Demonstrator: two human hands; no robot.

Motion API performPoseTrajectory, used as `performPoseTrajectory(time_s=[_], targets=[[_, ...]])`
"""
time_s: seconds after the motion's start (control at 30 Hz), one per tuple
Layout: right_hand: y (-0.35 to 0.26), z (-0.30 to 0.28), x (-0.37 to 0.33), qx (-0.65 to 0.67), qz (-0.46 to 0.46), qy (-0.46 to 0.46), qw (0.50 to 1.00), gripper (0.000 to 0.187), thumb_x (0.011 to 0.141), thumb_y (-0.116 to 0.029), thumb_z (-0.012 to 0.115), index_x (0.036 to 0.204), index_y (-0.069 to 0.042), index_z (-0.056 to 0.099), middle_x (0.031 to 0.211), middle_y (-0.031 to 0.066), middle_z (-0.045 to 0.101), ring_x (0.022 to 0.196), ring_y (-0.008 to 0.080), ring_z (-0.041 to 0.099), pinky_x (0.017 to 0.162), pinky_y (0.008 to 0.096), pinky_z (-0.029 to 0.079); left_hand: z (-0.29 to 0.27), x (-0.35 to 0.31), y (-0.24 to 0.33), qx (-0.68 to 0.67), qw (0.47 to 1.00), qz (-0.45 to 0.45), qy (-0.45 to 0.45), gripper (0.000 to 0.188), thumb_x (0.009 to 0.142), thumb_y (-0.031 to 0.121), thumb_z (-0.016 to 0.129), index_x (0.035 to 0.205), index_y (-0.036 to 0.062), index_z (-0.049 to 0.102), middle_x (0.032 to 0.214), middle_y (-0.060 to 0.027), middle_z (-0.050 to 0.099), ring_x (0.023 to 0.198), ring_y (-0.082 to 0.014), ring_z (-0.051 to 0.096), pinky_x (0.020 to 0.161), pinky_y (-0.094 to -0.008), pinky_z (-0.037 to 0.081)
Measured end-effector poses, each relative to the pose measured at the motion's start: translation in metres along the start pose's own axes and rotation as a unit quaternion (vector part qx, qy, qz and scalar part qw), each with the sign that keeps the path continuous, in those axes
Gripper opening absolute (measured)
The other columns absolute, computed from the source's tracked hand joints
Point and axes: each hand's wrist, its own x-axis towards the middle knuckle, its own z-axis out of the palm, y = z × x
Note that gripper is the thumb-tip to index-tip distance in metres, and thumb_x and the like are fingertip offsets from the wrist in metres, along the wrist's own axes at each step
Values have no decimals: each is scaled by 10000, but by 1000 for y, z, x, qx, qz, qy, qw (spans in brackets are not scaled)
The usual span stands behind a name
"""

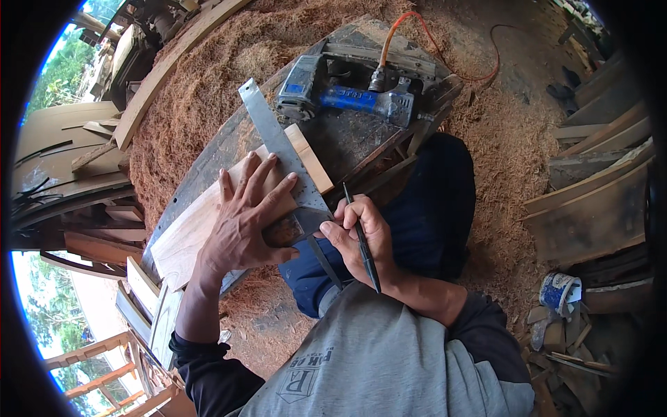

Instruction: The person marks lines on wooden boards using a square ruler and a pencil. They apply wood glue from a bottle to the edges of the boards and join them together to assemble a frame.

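My left hand (246,212) lies with its fingers spread on a pale wooden board (184,240), its fingertips beside a metal square (274,132). The square's wide blade runs across the board's end, and a narrower dark arm points down toward my lap. Past the blade, a short strip of light wood (310,161) shows. Pinched in my right hand (365,233) is a slim dark pen (365,254), its thin tip pointing away from me near the square's corner. Part of the board is hidden under my left hand and the square.
A blue and grey air nailer (354,97) rests on the dark worktop (229,146), joined to an orange hose (396,31). Wood shavings (201,87) cover the floor. Boards (594,201) are stacked at both sides. A white and blue bucket (559,292) stands among offcuts at right.
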Motion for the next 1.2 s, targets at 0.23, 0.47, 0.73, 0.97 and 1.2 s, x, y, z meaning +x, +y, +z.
performPoseTrajectory(time_s=[0.23, 0.47, 0.73, 0.97, 1.2], targets=[[-1, 0, 0, 9, -13, 14, 1000, 282, 897, 29, 692, 871, -86, 435, 867, 14, 466, 661, 30, 410, 558, 216, 399, 1, 0, 1, 2, 1000, 1, 11, 1179, 480, 559, 851, 1527, 246, 407, 1606, -186, 259, 1507, -450, 139, 1157, -706, -3], [-8, 2, 4, 61, 19, 19, 998, 265, 876, 44, 692, 890, -75, 455, 887, 25, 464, 692, 46, 447, 598, 226, 431, -1, -1, 0, 2, 1000, -1, 15, 1167, 460, 496, 868, 1512, 247, 429, 1598, -186, 277, 1498, -451, 170, 1143, -728, 35], [-53, -13, 84, -252, -189, -69, 947, 222, 912, -88, 578, 1080, 12, 682, 941, 163, 625, 782, 246, 636, 712, 334, 519, -8, 1, 3, 13, 1000, 4, 19, 1115, 476, 466, 841, 1498, 274, 440, 1586, -179, 298, 1472, -458, 225, 1099, -761, 146], [-45, 8, 125, -321, -165, -65, 930, 142, 889, -89, 637, 932, 26, 709, 876, 206, 705, 801, 350, 709, 697, 400, 562, -8, -3, 1, 10, 999, 24, 36, 1132, 453, 479, 861, 1483, 231, 465, 1576, -190, 301, 1445, -464, 253, 1076, -759, 178], [-41, 11, 137, -352, -215, -91, 906, 121, 868, -75, 662, 914, 19, 723, 843, 193, 710, 765, 338, 711, 660, 392, 566, -9, -3, 0, 6, 999, 16, 27, 1128, 465, 464, 856, 1497, 267, 444, 1581, -175, 292, 1458, -456, 229, 1076, -772, 175]])
